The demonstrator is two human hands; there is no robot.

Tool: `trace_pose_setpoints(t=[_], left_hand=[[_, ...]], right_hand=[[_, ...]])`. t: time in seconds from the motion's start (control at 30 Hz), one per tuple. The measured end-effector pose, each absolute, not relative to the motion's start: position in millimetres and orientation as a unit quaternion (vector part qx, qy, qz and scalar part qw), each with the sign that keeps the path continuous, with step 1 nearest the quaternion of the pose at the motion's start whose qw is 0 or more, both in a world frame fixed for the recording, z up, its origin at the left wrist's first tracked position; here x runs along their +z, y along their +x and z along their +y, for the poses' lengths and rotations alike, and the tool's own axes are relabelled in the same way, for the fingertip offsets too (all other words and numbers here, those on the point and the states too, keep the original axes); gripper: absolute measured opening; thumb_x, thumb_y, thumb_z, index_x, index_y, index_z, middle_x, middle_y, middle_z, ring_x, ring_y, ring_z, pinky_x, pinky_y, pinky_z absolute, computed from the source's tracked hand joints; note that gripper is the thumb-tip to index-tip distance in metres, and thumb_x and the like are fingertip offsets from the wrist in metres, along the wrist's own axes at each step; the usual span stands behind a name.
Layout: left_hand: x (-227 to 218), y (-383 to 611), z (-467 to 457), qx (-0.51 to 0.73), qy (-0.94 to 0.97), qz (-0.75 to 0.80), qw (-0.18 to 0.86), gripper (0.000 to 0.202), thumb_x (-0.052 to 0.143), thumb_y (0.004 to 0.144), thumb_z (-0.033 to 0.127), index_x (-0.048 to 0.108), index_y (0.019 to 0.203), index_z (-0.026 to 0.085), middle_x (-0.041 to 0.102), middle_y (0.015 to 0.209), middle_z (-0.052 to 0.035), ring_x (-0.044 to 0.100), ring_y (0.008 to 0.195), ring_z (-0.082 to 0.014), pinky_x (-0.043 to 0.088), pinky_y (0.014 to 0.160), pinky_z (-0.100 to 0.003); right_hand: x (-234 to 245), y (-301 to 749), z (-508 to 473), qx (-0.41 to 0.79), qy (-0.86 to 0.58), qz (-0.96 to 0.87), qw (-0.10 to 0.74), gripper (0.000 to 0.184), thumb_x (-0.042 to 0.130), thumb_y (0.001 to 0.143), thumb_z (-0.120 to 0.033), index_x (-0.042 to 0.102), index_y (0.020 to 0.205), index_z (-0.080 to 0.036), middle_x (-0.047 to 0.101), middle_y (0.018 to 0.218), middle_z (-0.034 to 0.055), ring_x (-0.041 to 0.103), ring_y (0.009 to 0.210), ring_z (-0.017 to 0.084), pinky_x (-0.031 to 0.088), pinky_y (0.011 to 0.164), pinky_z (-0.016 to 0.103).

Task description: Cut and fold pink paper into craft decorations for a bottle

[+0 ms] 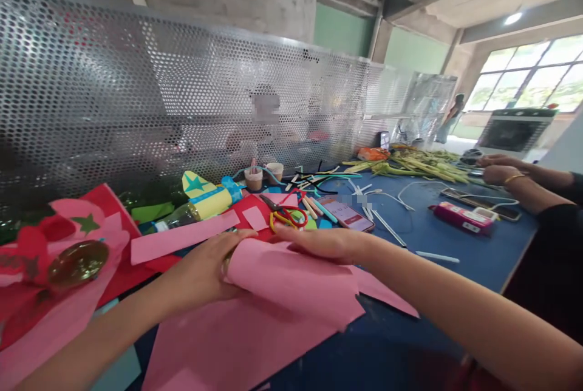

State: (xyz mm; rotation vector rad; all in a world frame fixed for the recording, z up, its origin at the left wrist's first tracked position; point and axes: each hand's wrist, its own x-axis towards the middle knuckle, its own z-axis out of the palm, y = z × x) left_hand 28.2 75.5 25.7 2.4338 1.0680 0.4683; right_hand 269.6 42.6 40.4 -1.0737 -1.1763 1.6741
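Note:
My left hand [207,269] is curled round the rolled end of a pink paper sheet [291,285], with something round and dark inside the roll. My right hand [321,240] lies palm down with fingers stretched flat on the top of the same pink roll. More pink paper [228,342] spreads beneath on the blue table [455,239]. Yellow-and-red handled scissors [286,215] lie just beyond my hands.
A plastic bottle wrapped in yellow paper with a teal star [204,200], red paper [40,257], a pink strip [182,238], a phone [348,214], sticks and two small cups [264,175] crowd the table. A perforated metal screen [182,93] backs it. Another person's hands [498,169] rest at right.

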Motion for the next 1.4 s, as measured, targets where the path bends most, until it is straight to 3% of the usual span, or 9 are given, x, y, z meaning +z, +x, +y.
trace_pose_setpoints(t=[0.1,0.17,0.33,0.5,0.83,1.03,1.27,1.4], left_hand=[[25,22,74,0.181,0.851,0.437,0.229,0.074,0.079,0.061,0.042,0.052,0.128,0.026,0.061,0.132,-0.008,0.055,0.119,-0.0356,0.042,0.1,-0.045],[24,18,76,0.186,0.837,0.456,0.24,0.075,0.078,0.062,0.041,0.049,0.129,0.024,0.06,0.132,-0.0095,0.056,0.118,-0.0363,0.044,0.097,-0.045],[15,15,81,0.194,0.815,0.474,0.272,0.075,0.076,0.065,0.039,0.043,0.131,0.024,0.056,0.136,-0.0123,0.053,0.122,-0.0365,0.042,0.099,-0.048],[4,16,84,0.215,0.817,0.465,0.264,0.077,0.079,0.058,0.042,0.047,0.126,0.025,0.06,0.13,-0.0108,0.055,0.118,-0.0389,0.043,0.098,-0.05],[26,18,67,0.187,0.812,0.46,0.306,0.079,0.082,0.056,0.037,0.05,0.128,0.028,0.059,0.129,-0.0081,0.057,0.114,-0.0339,0.046,0.095,-0.044],[39,18,60,0.18,0.822,0.436,0.318,0.085,0.085,0.051,0.034,0.054,0.13,0.029,0.064,0.123,-0.0056,0.058,0.113,-0.0358,0.047,0.093,-0.043],[33,18,63,0.183,0.808,0.449,0.334,0.076,0.079,0.056,0.023,0.053,0.126,0.031,0.063,0.121,-0.003,0.06,0.109,-0.031,0.05,0.089,-0.038],[32,15,65,0.181,0.779,0.465,0.379,0.08,0.076,0.055,0.019,0.048,0.128,0.031,0.062,0.119,-0.0038,0.059,0.109,-0.0321,0.054,0.075,-0.033]], right_hand=[[41,293,43,0.644,-0.463,-0.47,0.387,0.05,0.064,0.077,-0.065,0.071,0.103,-0.023,0.074,0.089,0.0071,0.068,0.079,0.024,0.052,0.08,0.042],[42,306,37,0.609,-0.472,-0.472,0.428,0.052,0.056,0.081,-0.068,0.065,0.111,-0.026,0.07,0.104,0.0067,0.065,0.098,0.024,0.047,0.092,0.04],[37,310,4,0.54,-0.462,-0.524,0.471,0.056,0.057,0.083,-0.065,0.049,0.127,-0.03,0.059,0.119,0.0067,0.058,0.112,0.024,0.046,0.096,0.041],[27,296,-17,0.506,-0.426,-0.61,0.436,0.065,0.068,0.084,-0.047,0.032,0.136,-0.03,0.052,0.121,0.0069,0.054,0.112,0.021,0.05,0.093,0.039],[20,308,-20,0.527,-0.45,-0.559,0.455,0.058,0.074,0.079,-0.046,0.044,0.127,-0.03,0.06,0.12,0.0068,0.058,0.111,0.024,0.053,0.089,0.036],[20,311,-24,0.531,-0.454,-0.523,0.489,0.055,0.077,0.074,-0.046,0.053,0.122,-0.032,0.066,0.116,0.006,0.062,0.106,0.026,0.056,0.083,0.036],[21,308,-21,0.528,-0.413,-0.554,0.493,0.061,0.077,0.078,-0.035,0.043,0.129,-0.034,0.06,0.111,0.0012,0.061,0.099,0.016,0.053,0.083,0.028],[20,307,-21,0.531,-0.406,-0.574,0.473,0.055,0.075,0.08,-0.032,0.043,0.125,-0.031,0.059,0.11,0.0015,0.06,0.094,0.015,0.051,0.082,0.028]])
